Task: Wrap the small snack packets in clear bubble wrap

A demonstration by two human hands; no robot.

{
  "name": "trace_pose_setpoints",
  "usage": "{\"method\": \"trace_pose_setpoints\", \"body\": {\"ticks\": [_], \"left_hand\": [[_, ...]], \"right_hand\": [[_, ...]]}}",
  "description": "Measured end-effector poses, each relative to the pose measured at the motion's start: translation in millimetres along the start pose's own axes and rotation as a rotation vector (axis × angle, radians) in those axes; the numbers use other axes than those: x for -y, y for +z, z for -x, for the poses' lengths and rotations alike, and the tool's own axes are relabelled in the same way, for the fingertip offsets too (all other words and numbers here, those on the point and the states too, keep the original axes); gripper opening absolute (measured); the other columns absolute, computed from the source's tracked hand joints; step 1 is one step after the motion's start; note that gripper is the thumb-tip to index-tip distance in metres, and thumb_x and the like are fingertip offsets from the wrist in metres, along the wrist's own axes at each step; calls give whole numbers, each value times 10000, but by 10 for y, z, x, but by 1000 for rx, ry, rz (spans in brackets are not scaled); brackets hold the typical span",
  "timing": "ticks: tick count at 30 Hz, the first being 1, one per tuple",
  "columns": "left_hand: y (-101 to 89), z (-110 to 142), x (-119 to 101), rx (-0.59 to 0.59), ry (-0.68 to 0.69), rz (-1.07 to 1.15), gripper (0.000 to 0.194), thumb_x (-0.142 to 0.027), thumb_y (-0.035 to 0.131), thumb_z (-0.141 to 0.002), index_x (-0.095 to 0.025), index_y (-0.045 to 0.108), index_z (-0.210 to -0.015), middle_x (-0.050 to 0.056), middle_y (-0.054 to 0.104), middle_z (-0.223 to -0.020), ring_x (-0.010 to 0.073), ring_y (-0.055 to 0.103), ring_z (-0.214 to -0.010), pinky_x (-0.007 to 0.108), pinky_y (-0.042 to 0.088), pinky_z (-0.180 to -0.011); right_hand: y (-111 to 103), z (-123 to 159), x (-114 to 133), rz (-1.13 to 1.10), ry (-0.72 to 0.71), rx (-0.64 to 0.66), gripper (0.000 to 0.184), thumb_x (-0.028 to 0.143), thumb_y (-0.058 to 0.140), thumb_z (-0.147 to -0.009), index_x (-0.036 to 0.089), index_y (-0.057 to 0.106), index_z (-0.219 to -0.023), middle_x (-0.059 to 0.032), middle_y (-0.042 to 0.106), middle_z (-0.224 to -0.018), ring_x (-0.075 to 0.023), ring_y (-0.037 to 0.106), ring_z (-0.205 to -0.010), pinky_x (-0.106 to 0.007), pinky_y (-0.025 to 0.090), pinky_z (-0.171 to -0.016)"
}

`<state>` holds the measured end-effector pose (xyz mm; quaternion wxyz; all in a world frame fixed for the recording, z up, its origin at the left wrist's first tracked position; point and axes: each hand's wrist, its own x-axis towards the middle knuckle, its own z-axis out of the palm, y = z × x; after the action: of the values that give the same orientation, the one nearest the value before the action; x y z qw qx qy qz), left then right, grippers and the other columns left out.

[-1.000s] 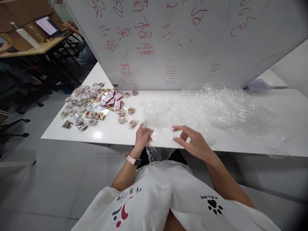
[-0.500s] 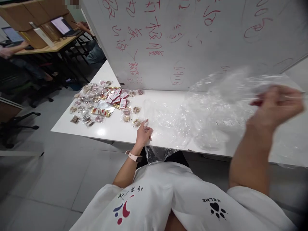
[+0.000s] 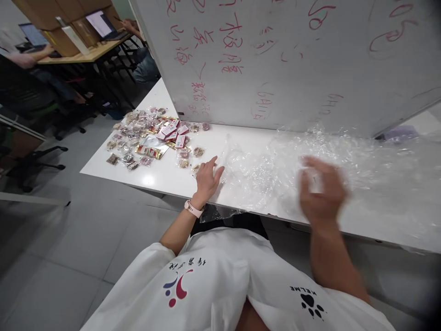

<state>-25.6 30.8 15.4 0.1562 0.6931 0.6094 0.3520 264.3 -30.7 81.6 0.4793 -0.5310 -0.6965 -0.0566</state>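
Note:
A wide sheet of crinkled clear plastic film (image 3: 253, 172) is spread along the white table (image 3: 165, 183), and part of it hangs over the front edge. My left hand (image 3: 207, 179) rests at the film's left end, thumb and forefinger apart, with nothing visible between them. Over the middle of the film is my right hand (image 3: 324, 191), smeared by motion. Its thumb and fingers look curved and apart, and I see nothing held in it. Just left of my left hand lie small clear-wrapped pieces (image 3: 183, 162).
Many small wrapped packets (image 3: 138, 126) are heaped at the table's left end, with red-and-white cards (image 3: 168, 130) and a gold-edged pouch (image 3: 149, 151). A whiteboard (image 3: 292, 82) stands along the back. A purple item (image 3: 399, 133) shows at back right. People sit at a desk (image 3: 86, 55) beyond.
My right hand has come from the far right, where it held up film and something red, leftward over the film. The raised film has settled on the table. My left hand's fingers have spread.

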Motion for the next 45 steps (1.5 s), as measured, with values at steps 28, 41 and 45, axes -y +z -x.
{"method": "trace_pose_setpoints", "body": {"ticks": [28,41,45], "left_hand": [[-882,6,995,227,-230,-456,558,-307,672,-777,-216,527,-1308,178,401,-1496,424,329,-1396,579,337,-1085],[-714,9,726,-241,-282,-326,257,-147,558,-846,-166,598,-1099,165,539,-1183,312,522,-1111,460,467,-926],[-508,54,58,-201,-9,-121,214,-219,536,-915,-190,564,-1126,145,517,-1269,275,496,-1220,445,464,-984]], "right_hand": [[1363,608,62,79,-54,770,528,533,314,-1026,285,506,-1451,-28,364,-1597,-265,285,-1496,-530,237,-1207],[1331,569,100,63,-28,787,531,499,286,-1035,254,504,-1454,-34,371,-1593,-256,275,-1497,-509,218,-1216],[1319,546,63,-84,83,716,540,426,198,-1051,266,382,-1532,-41,434,-1553,-223,360,-1454,-503,251,-1207]]}}
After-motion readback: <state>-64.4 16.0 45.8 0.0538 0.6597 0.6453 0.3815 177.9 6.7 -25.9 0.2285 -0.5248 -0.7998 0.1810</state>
